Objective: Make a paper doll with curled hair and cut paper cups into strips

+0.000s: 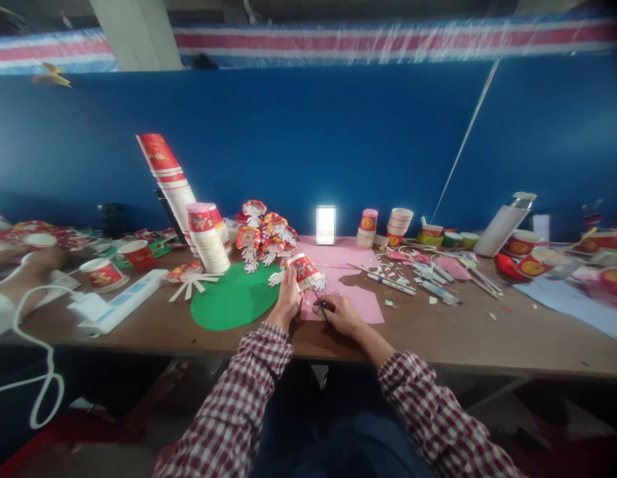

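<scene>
My left hand [287,297] grips a red and white paper cup [303,269], which is tilted on its side over the pink paper. My right hand [341,313] is closed round a slim dark tool [319,300], whose tip meets the cup's lower edge. Whether that tool is a pen, a knife or scissors cannot be made out. Just left of the cup, a cluster of cut-out paper figures [249,242] with red and yellow tops stands by the green round sheet [233,299]. Pink paper sheets [361,302] lie under and behind my hands.
A tall leaning cup stack [172,179] and a shorter stack [209,239] stand at left, near a white power strip [124,302]. A lit phone [326,226] stands behind. Rightward lie pens [391,284], paper scraps and more cups [401,226]. Another person's arm [24,285] reaches in far left.
</scene>
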Demonstrator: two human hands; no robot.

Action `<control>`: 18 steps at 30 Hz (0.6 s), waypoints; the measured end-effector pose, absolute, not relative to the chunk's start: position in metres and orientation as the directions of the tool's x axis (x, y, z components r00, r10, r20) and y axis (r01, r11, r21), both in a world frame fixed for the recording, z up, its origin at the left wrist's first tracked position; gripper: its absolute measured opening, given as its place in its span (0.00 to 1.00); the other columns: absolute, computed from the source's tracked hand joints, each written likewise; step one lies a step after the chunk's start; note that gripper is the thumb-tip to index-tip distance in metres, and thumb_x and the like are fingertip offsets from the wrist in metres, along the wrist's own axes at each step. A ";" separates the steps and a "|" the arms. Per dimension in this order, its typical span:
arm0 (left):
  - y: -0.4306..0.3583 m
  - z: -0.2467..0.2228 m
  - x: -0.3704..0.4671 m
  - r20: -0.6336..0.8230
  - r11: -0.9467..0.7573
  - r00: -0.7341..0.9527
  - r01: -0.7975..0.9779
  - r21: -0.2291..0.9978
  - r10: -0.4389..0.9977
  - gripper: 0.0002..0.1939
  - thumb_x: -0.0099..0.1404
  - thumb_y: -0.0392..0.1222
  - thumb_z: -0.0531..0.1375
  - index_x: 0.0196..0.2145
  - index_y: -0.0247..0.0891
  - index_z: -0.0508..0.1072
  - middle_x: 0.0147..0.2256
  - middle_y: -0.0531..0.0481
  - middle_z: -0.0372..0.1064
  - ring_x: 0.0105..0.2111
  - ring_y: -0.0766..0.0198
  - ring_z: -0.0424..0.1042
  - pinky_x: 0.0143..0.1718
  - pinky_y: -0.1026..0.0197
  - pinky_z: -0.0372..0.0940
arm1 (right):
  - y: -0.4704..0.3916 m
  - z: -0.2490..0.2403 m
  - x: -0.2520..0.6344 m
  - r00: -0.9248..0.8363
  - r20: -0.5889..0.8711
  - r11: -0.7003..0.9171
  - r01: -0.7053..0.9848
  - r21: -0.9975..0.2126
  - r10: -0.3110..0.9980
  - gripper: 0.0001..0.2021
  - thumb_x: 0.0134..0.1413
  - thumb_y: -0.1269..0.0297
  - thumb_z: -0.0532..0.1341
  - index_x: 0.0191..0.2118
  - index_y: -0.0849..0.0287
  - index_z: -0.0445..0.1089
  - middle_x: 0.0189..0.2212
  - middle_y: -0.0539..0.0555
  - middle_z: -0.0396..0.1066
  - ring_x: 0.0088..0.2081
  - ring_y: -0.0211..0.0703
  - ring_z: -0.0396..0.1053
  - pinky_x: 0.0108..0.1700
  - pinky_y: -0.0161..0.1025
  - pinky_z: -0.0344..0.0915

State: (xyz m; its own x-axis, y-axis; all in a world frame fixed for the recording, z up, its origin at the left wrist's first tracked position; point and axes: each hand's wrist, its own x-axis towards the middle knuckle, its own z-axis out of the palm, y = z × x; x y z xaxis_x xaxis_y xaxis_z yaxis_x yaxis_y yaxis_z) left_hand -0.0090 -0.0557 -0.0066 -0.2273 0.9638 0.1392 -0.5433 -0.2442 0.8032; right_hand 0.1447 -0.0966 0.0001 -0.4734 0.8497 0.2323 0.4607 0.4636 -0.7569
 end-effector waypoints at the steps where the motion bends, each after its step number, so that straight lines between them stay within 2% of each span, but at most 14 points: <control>1: -0.055 -0.007 -0.009 0.138 -0.245 -0.229 -0.545 0.802 0.963 0.24 0.60 0.58 0.56 0.46 0.38 0.66 0.38 0.46 0.69 0.34 0.63 0.71 0.37 0.59 0.68 | -0.096 -0.001 0.145 -0.473 0.231 0.462 0.461 -0.758 0.850 0.14 0.54 0.54 0.58 0.35 0.59 0.73 0.21 0.48 0.64 0.23 0.34 0.57 0.25 0.31 0.52; 7: -0.054 -0.009 -0.011 0.139 -0.242 -0.223 -0.545 0.803 0.965 0.24 0.60 0.57 0.57 0.48 0.40 0.65 0.39 0.46 0.70 0.33 0.63 0.72 0.34 0.61 0.69 | -0.095 -0.006 0.145 -0.469 0.262 0.476 0.426 -0.769 0.843 0.14 0.54 0.55 0.58 0.36 0.59 0.73 0.22 0.48 0.65 0.24 0.35 0.58 0.25 0.31 0.52; 11: -0.056 -0.005 -0.010 0.111 -0.232 -0.255 -0.518 0.823 0.961 0.27 0.62 0.57 0.55 0.54 0.40 0.62 0.44 0.43 0.70 0.39 0.60 0.72 0.39 0.58 0.69 | -0.094 -0.008 0.144 -0.464 0.274 0.478 0.407 -0.778 0.842 0.14 0.54 0.54 0.58 0.35 0.60 0.72 0.22 0.49 0.66 0.23 0.34 0.58 0.25 0.31 0.53; 14: -0.057 -0.003 -0.008 0.118 -0.250 -0.276 -0.517 0.819 0.954 0.28 0.62 0.55 0.56 0.57 0.45 0.58 0.49 0.42 0.67 0.44 0.59 0.71 0.43 0.57 0.68 | -0.094 -0.007 0.144 -0.458 0.263 0.469 0.425 -0.774 0.849 0.14 0.53 0.54 0.59 0.36 0.61 0.73 0.21 0.49 0.66 0.23 0.35 0.59 0.25 0.31 0.54; 18: -0.057 -0.003 -0.007 0.186 -0.277 -0.217 -0.539 0.796 0.958 0.28 0.62 0.54 0.57 0.57 0.49 0.57 0.50 0.47 0.67 0.43 0.62 0.71 0.44 0.56 0.68 | -0.094 -0.005 0.144 -0.444 0.243 0.448 0.448 -0.774 0.863 0.15 0.52 0.53 0.59 0.38 0.60 0.73 0.20 0.49 0.66 0.23 0.36 0.60 0.25 0.31 0.55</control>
